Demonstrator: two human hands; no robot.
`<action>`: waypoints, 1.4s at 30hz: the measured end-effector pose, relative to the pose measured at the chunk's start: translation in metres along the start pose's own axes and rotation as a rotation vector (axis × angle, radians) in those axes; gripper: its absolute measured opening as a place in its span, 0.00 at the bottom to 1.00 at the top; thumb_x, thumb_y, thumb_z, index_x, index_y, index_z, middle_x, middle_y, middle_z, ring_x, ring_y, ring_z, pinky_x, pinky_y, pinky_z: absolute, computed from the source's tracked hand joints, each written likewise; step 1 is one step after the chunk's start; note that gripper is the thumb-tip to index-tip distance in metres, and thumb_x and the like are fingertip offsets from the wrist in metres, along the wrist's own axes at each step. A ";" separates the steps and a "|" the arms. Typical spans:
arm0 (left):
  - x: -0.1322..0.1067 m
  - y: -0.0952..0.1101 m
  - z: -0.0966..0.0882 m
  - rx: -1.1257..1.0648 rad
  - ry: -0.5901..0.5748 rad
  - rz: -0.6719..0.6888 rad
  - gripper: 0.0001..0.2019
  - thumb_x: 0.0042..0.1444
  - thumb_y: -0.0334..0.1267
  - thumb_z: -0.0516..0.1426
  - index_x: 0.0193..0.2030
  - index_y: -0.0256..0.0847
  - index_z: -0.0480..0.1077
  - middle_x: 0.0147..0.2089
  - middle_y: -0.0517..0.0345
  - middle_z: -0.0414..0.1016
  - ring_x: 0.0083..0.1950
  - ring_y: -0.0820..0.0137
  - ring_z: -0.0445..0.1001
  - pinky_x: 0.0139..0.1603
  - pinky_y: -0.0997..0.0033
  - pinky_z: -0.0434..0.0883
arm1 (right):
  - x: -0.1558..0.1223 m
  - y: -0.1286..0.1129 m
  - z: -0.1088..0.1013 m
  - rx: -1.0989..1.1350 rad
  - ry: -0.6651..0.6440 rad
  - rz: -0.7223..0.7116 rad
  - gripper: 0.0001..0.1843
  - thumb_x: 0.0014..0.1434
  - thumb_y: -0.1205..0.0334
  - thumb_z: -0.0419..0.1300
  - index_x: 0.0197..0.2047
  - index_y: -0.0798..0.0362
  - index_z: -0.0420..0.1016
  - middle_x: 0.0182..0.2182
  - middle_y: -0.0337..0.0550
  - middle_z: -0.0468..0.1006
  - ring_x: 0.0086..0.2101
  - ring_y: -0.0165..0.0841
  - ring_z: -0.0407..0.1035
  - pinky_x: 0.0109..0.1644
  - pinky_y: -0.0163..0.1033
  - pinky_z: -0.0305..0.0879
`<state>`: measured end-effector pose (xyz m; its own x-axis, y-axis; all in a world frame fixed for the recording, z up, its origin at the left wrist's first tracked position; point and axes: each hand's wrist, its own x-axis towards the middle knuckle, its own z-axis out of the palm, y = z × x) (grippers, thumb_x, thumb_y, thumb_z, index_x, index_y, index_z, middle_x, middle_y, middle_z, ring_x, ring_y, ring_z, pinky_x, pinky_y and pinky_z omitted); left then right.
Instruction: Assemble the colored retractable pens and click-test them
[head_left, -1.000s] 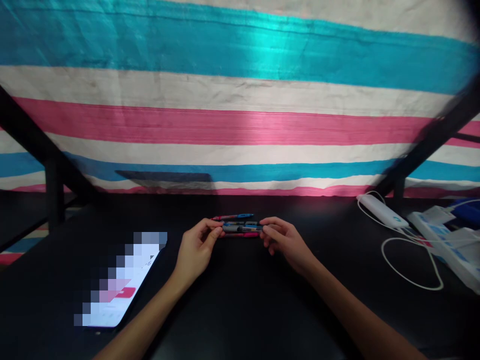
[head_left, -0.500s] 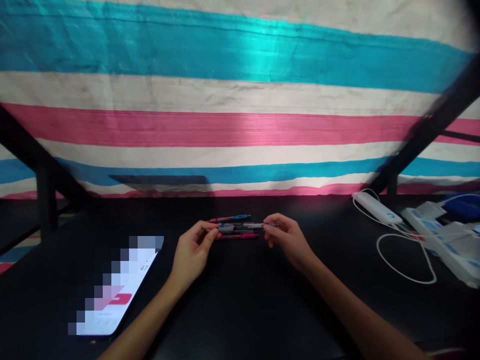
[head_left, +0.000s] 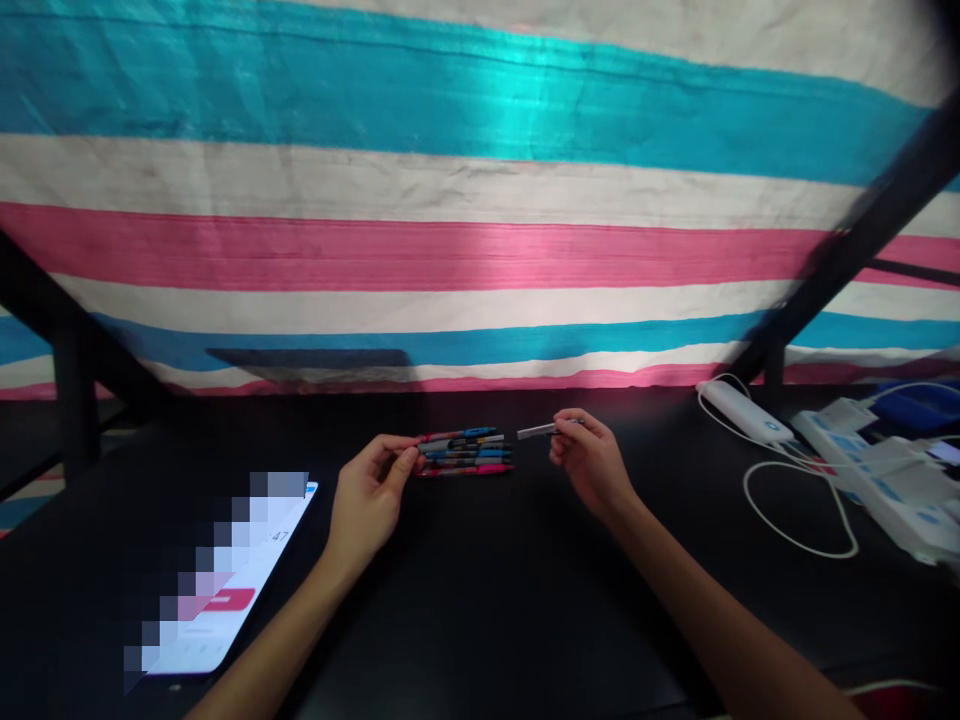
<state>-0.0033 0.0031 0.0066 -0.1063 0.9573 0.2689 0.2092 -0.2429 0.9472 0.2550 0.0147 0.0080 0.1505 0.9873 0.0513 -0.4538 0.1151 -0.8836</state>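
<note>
Striped sheet (head_left: 450, 250) behind black table (head_left: 480, 610). Right hand (head_left: 592, 462): fingers pinching slim grey pen (head_left: 535, 432) at 10 o'clock; probably light, stiff, slick, best gripped mid-barrel. Pen row (head_left: 469, 461) at 9 o'clock; left hand (head_left: 371, 490) by its left ends, can't tell if gripping.

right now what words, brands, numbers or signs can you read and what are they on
"47", on the phone screen; the rest there is pixelated or blurred.
Lined-up pens: any print too small to read.
Single pen in the right hand: too blurred to read.
White device: round sign, too small to make out.
Power strip: no legible text.
</note>
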 end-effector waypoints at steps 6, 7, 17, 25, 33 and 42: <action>0.001 -0.003 0.000 -0.031 0.001 -0.009 0.11 0.53 0.43 0.60 0.38 0.38 0.71 0.32 0.58 0.76 0.36 0.68 0.76 0.40 0.70 0.71 | 0.001 0.000 -0.001 0.049 0.018 0.028 0.07 0.47 0.65 0.66 0.30 0.54 0.72 0.19 0.33 0.63 0.21 0.25 0.59 0.22 0.32 0.55; 0.001 -0.004 0.000 -0.033 -0.002 -0.009 0.10 0.53 0.43 0.60 0.38 0.38 0.71 0.32 0.58 0.76 0.36 0.69 0.75 0.40 0.70 0.71 | 0.001 0.000 -0.002 0.056 0.019 0.032 0.07 0.47 0.65 0.66 0.30 0.54 0.72 0.19 0.33 0.63 0.21 0.25 0.59 0.22 0.32 0.55; 0.000 -0.003 0.000 -0.027 -0.015 -0.015 0.11 0.53 0.42 0.60 0.39 0.38 0.71 0.33 0.58 0.76 0.36 0.68 0.75 0.40 0.69 0.70 | -0.002 0.004 0.001 0.043 -0.002 0.057 0.08 0.46 0.64 0.67 0.30 0.54 0.72 0.18 0.32 0.63 0.20 0.25 0.60 0.21 0.32 0.57; -0.001 -0.004 0.001 -0.041 -0.063 -0.019 0.10 0.54 0.41 0.60 0.39 0.39 0.71 0.34 0.59 0.75 0.37 0.69 0.75 0.41 0.71 0.70 | -0.008 0.010 0.005 -0.008 -0.060 0.058 0.07 0.49 0.63 0.66 0.30 0.54 0.72 0.18 0.32 0.65 0.19 0.25 0.61 0.21 0.31 0.58; -0.003 -0.003 0.003 -0.019 -0.111 0.001 0.09 0.54 0.41 0.60 0.39 0.39 0.70 0.35 0.58 0.74 0.38 0.69 0.73 0.41 0.71 0.69 | -0.009 0.009 0.005 -0.106 -0.146 0.031 0.08 0.50 0.61 0.66 0.33 0.54 0.74 0.21 0.34 0.70 0.20 0.26 0.63 0.23 0.32 0.61; -0.005 -0.007 0.002 0.018 -0.204 -0.002 0.08 0.55 0.40 0.59 0.39 0.39 0.70 0.38 0.57 0.75 0.40 0.68 0.74 0.44 0.69 0.69 | -0.018 0.018 0.013 -0.300 -0.251 0.021 0.12 0.50 0.56 0.67 0.35 0.55 0.75 0.21 0.38 0.73 0.21 0.27 0.66 0.26 0.34 0.64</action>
<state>-0.0018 0.0001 -0.0021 0.0925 0.9702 0.2241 0.2267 -0.2396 0.9440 0.2329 0.0008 -0.0034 -0.0928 0.9894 0.1115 -0.1719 0.0944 -0.9806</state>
